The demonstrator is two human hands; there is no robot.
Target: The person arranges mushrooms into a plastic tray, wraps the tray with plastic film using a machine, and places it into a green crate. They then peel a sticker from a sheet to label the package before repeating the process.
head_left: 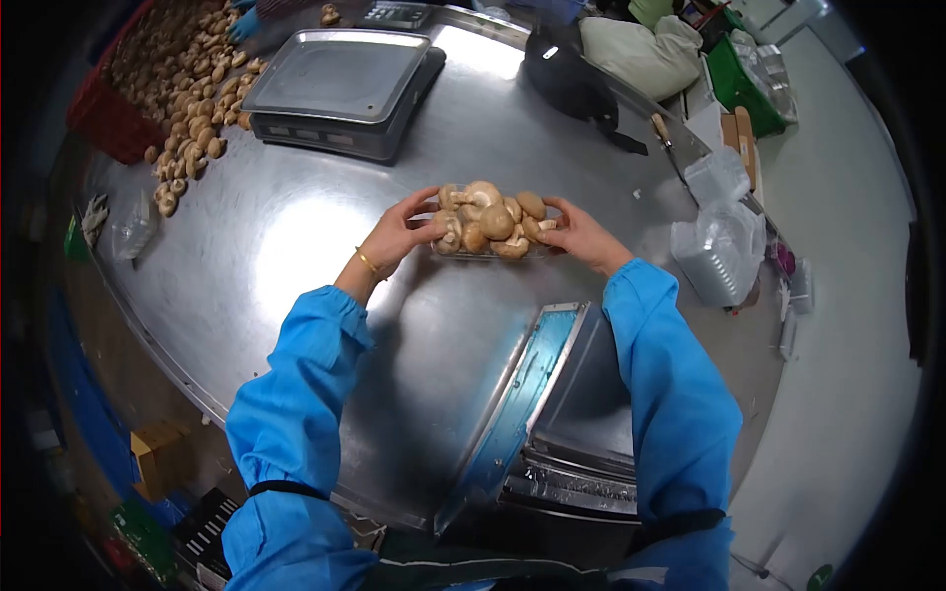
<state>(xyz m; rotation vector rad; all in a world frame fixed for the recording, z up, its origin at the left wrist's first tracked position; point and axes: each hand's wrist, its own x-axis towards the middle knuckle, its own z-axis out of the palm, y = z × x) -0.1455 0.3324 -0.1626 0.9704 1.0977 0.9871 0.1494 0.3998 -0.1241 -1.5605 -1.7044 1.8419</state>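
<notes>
A clear plastic tray (pixel 473 255) heaped with brown mushrooms (pixel 495 222) is between my two hands, over the middle of the metal table. My left hand (pixel 397 234) grips its left end, thumb against the near side and fingers toward the far side. At the opposite end my right hand (pixel 579 234) closes around the tray, its fingertips against the outermost mushrooms. Below and to the right of the tray stands a film-wrapping machine (pixel 581 394) with a blue-tinted strip along its left side.
A weighing scale (pixel 340 84) sits at the back left, beside a large mushroom pile (pixel 202 118) spilling from a red crate (pixel 113 118). Stacked clear trays (pixel 724 251), a knife-like tool (pixel 662 133) and a black bag (pixel 572 79) lie at the right. A blue-gloved hand (pixel 244 22) shows at the far left.
</notes>
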